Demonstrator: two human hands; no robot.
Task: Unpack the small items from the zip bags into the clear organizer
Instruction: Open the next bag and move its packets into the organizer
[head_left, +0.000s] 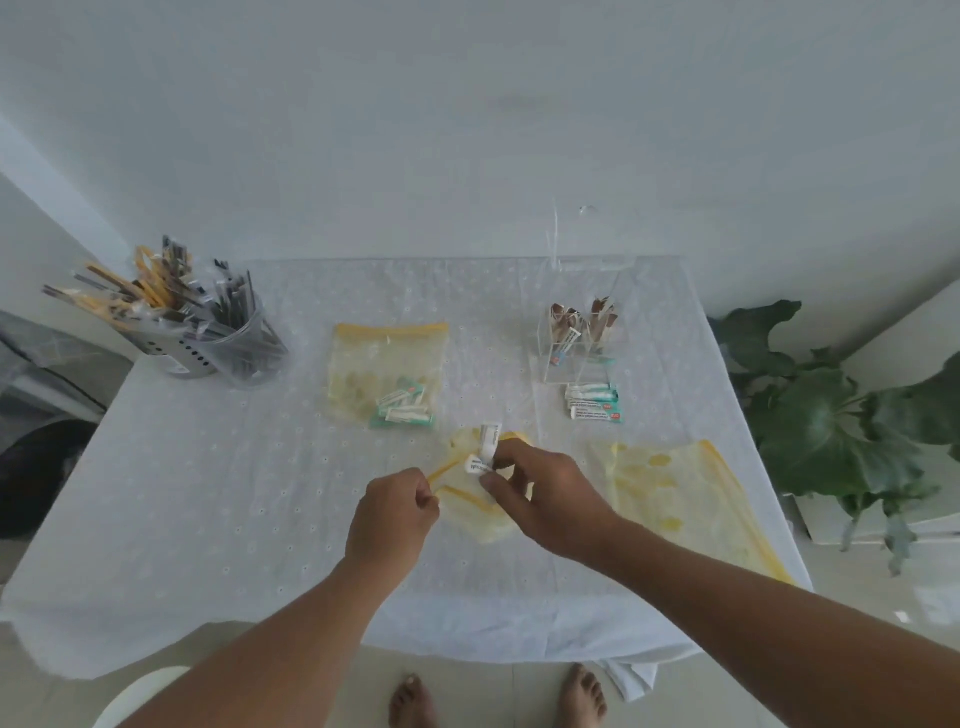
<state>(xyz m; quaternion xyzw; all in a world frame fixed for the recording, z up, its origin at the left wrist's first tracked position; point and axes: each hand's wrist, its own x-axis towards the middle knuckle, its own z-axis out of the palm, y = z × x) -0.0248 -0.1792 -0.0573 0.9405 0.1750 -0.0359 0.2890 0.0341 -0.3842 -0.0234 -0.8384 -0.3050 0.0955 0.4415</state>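
Two white packets (482, 457) are pinched in the right hand (545, 493), one upright, one lying crosswise, just above the mouth of the bag (478, 514). The left hand (389, 514) holds the bag's yellow zip edge closed in its grip. The organizer (582, 332) lies ahead and to the right, nearer the right hand, with open table (208, 467) between; loose packets (595, 402) sit before it.

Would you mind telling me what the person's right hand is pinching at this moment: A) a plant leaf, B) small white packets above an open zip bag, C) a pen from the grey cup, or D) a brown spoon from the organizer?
B: the right hand pinches white packets over the zip bag.
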